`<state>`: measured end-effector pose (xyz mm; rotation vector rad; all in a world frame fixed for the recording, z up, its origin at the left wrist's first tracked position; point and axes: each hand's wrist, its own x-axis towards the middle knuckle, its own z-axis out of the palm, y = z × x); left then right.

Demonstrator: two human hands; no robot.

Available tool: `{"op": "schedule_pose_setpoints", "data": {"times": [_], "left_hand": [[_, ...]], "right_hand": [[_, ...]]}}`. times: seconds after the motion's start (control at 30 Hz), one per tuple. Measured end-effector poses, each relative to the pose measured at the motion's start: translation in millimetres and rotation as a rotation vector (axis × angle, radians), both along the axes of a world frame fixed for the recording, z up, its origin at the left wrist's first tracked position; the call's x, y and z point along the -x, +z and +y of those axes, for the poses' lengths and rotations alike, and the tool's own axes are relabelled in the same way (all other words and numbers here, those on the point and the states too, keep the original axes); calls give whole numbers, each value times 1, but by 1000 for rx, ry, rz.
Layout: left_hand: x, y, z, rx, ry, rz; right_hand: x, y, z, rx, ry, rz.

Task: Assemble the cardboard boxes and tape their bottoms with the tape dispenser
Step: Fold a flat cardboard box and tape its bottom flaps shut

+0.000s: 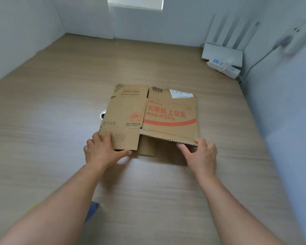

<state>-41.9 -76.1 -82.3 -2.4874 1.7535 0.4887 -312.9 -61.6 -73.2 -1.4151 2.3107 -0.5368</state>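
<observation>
A flattened brown cardboard box (pixel 148 114) with red print and a white shipping label lies on the wooden table (pixel 51 103). My left hand (pixel 100 150) grips its near left flap, thumb on top and fingers underneath. My right hand (pixel 200 153) pinches the near right flap at its corrugated edge, lifting it slightly off the table. A small round object (pixel 102 115) peeks out from under the box's left edge; I cannot tell what it is. No tape dispenser shows clearly.
A white router with upright antennas (pixel 223 50) and a white power strip (pixel 223 67) sit at the back right corner, with a cable running up the right wall. White walls close in the table on three sides. A blue object (pixel 92 208) shows beside my left forearm.
</observation>
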Motion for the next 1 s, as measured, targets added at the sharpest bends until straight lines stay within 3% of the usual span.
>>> {"op": "schedule_pose_setpoints", "data": {"times": [0.2,0.4,0.5,0.6,0.73,0.83,1.0], "left_hand": [[12,34,60,109,-88,65],[33,91,98,293,-123,34],[36,123,113,413,-101,165],[41,156,125,567,-92,274],[39,194,135,590,-31,449],[30,218,148,602,-57,442],[25,242,172,500,-92,320]], "right_hand": [[31,36,58,105,-158,-297],[35,92,102,374,-219,-326],[38,126,116,499,-228,-262],[37,152,124,481,-112,-123],[24,175,135,522,65,26],[17,205,141,633,23,111],[8,239,141,406,65,102]]}}
